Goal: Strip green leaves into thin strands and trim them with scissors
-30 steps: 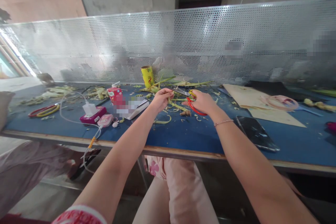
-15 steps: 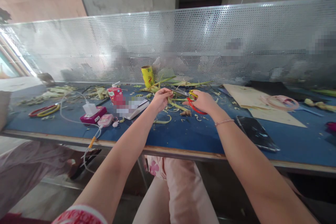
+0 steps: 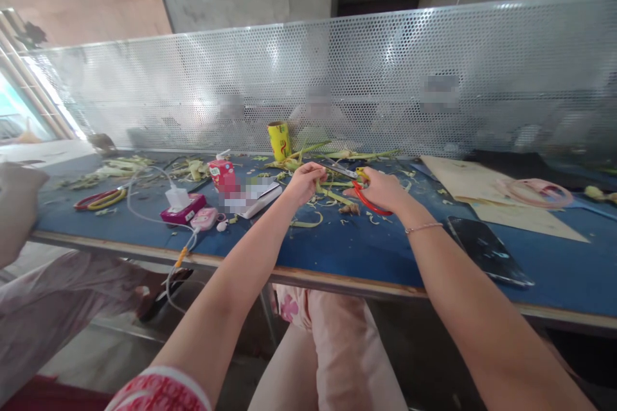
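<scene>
green leaf strip (image 3: 330,193) sits pinched in the closed left hand (image 3: 303,181), just beside the right hand (image 3: 384,190) gripping red-handled scissors (image 3: 357,181); holding it taut, blades square across, likely gives a clean cut.

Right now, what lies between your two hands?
Head view: the blades of the red-handled metal scissors and green leaf strips, between left hand and right hand.

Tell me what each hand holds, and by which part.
The right hand grips the scissors by their red and yellow handle loops; the left hand pinches a green leaf strip near one end.
</scene>
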Demonstrator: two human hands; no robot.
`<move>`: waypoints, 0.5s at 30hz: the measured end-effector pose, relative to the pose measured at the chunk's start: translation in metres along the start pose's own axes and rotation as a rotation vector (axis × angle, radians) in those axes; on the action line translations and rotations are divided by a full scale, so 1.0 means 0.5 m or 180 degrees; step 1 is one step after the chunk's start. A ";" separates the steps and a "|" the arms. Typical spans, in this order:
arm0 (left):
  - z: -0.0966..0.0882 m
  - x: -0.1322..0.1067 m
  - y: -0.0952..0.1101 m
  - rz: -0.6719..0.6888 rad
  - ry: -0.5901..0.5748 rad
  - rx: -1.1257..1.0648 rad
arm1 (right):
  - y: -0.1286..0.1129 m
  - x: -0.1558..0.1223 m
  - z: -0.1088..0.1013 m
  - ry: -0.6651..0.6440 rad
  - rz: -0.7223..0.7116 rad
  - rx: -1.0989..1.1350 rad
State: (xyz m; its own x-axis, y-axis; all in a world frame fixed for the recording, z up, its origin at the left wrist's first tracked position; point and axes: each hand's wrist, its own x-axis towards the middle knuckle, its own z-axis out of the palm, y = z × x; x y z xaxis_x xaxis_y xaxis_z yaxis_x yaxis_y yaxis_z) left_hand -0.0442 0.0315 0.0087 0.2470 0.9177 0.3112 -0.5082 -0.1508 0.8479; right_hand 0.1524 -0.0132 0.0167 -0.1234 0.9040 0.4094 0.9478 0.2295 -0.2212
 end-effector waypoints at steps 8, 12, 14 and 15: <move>0.000 -0.005 -0.002 -0.0210 -0.0037 -0.0015 | 0.004 -0.005 0.004 0.0287 -0.0097 0.0140; 0.003 -0.011 0.000 -0.0298 -0.0027 0.0015 | 0.005 -0.005 0.005 0.0304 -0.0016 0.0142; 0.000 -0.008 -0.003 -0.0347 -0.0023 0.0017 | 0.004 -0.006 0.004 0.0271 0.0097 0.0129; -0.001 -0.005 -0.005 -0.0361 -0.0019 0.0031 | 0.004 -0.007 0.003 0.0244 0.0135 0.0127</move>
State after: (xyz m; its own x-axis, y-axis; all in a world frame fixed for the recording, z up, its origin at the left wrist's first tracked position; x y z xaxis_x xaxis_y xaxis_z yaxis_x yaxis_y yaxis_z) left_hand -0.0439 0.0296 0.0057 0.3074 0.9268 0.2155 -0.4687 -0.0496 0.8820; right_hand 0.1540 -0.0151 0.0135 -0.0590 0.8833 0.4651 0.9391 0.2072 -0.2743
